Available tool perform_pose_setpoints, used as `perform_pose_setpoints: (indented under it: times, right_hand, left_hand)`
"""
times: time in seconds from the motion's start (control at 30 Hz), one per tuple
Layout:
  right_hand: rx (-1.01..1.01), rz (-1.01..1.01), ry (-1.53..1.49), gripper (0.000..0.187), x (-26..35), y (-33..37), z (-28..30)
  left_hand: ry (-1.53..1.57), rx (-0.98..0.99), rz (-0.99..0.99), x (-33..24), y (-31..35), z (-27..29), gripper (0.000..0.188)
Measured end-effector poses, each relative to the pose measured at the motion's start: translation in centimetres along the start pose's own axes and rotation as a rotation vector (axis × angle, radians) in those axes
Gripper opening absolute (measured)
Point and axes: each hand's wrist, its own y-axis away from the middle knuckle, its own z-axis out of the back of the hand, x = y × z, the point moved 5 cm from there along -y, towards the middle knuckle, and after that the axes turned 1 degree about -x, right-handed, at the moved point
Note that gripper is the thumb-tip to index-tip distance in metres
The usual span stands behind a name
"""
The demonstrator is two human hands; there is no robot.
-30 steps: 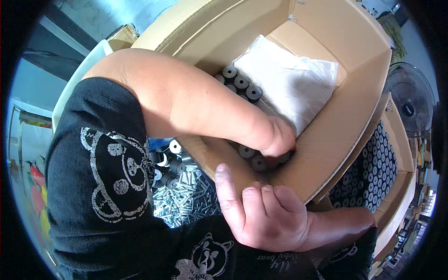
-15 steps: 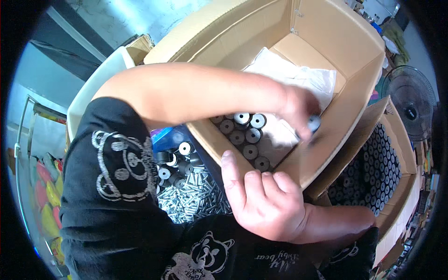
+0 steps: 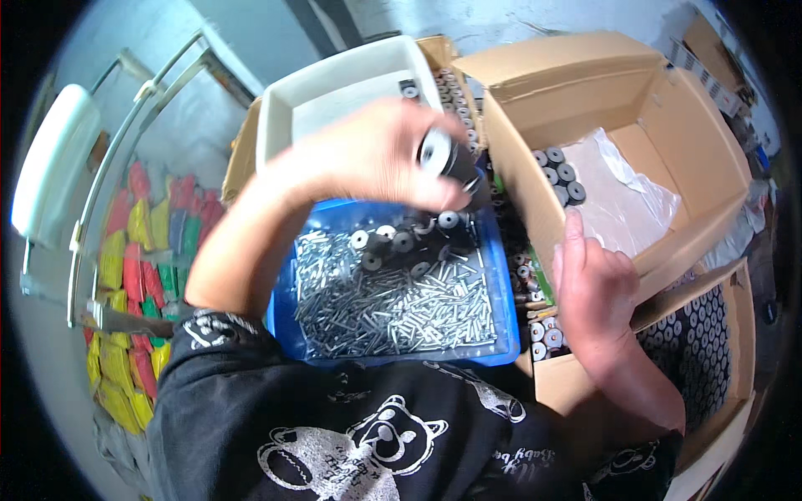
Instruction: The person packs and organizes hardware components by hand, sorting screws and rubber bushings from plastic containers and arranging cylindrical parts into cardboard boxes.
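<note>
My left hand [image 3: 380, 154], smeared by motion, is closed round a black cylindrical roller [image 3: 437, 152] with a pale, holed end face. A dark shape below it, by the thumb, is too blurred to make out. The hand is above the blue bin [image 3: 510, 330], where similar black rollers [image 3: 403, 243] lie at the far side over a heap of silver metal pins [image 3: 393, 309]. My right hand [image 3: 595, 288] is on the near left corner of the open cardboard box [image 3: 522, 167], thumb-side digit extended, other fingers curled at the rim. Inside, several rollers [image 3: 564, 174] stand beside white plastic sheeting [image 3: 618, 196].
A white tub [image 3: 280, 125] stands behind the blue bin, with a small part [image 3: 408, 89] inside. Another cardboard box [image 3: 739, 334] at the right holds rows of upright rollers. Red, yellow and green bundles [image 3: 138, 284] are at the left beside a metal frame [image 3: 79, 234].
My left hand has left the cardboard box and swung left, over the blue bin, holding a roller. The view has turned left. My right hand stays at the box rim.
</note>
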Motion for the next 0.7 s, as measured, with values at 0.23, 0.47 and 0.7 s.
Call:
perform_pose_setpoints:
  times: [0.23,0.47,0.7]
  right_hand:
    - [-0.189,0.1,0.152,0.038,1.2,0.4,1.2]
    - [-0.047,0.046,0.177,0.048,1.1,1.1,0.1]
    - [0.06,-0.053,0.119,0.047,0.4,0.4,0.8]
  left_hand:
    - [-0.381,-0.264,0.464,13.9,11.0,-10.4,0.051]
    - [-0.507,-0.474,0.392,14.8,12.0,-13.2,0.06]
    - [-0.332,-0.472,0.534,15.8,12.7,-14.8,0.066]
